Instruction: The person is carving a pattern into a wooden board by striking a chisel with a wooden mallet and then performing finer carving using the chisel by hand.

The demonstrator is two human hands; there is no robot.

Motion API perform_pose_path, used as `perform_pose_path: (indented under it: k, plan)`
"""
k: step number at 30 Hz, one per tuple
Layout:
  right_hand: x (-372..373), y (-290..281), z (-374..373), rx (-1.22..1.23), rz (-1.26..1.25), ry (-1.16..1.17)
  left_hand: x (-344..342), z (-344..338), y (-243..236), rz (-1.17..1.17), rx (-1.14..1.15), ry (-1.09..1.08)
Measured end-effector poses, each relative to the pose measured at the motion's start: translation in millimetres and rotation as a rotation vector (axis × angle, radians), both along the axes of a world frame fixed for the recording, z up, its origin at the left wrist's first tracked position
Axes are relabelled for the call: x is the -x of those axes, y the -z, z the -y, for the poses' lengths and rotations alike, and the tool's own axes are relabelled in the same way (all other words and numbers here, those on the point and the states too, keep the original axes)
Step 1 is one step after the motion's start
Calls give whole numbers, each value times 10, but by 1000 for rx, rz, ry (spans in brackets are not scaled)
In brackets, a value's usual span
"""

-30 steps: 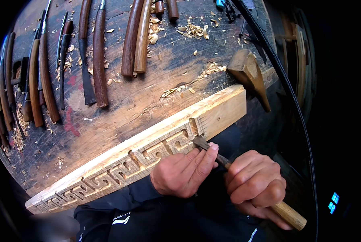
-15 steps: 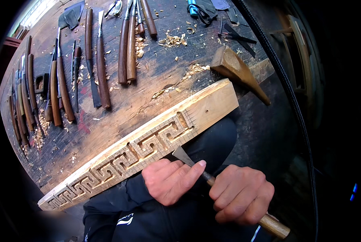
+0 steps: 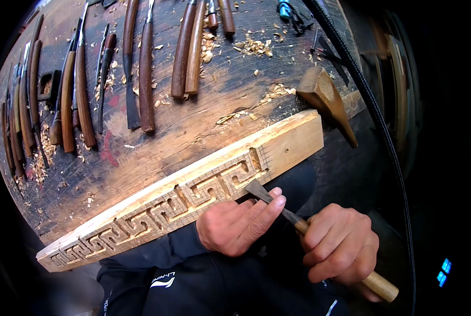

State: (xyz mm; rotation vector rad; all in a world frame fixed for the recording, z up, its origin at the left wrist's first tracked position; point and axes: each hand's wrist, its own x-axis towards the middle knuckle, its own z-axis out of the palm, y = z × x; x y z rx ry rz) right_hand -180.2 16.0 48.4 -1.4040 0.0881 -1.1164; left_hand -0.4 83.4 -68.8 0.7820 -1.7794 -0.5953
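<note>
A long pale board (image 3: pixel 297 145), carved along its front face with a meander pattern over a pencilled grid, lies slanted at the near edge of the workbench. My right hand (image 3: pixel 341 243) is wrapped round the wooden handle of a flat chisel (image 3: pixel 258 189). Its broad metal blade points up and left, and its tip overlaps the board's lower edge below the carved grooves; I cannot tell if it touches the wood. My left hand (image 3: pixel 238 227) lies against the board's lower edge, its fingers closed on the chisel's blade.
A wooden mallet (image 3: pixel 324 95) rests beyond the board's right end. Several wood-handled carving tools (image 3: pixel 82 95) lie in rows across the workbench (image 3: pixel 156 152). Wood shavings (image 3: pixel 256 47) are scattered among them. A black braided cable (image 3: pixel 375 113) hangs down the right side.
The chisel's tip has come up from just below the board to overlap its lower edge. Both hands, the board and the bench tools sit differently in view, partly because the view has shifted.
</note>
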Motion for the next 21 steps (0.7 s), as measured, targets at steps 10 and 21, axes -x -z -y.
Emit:
perform_pose_path:
  k: [10,21]
  plan:
    - [-74,18,14,-45,-22,63,-43,10,-57,-24,-76,36]
    - [-128,22,-39,-54,-23,142,39,-5,18,-43,-22,-66]
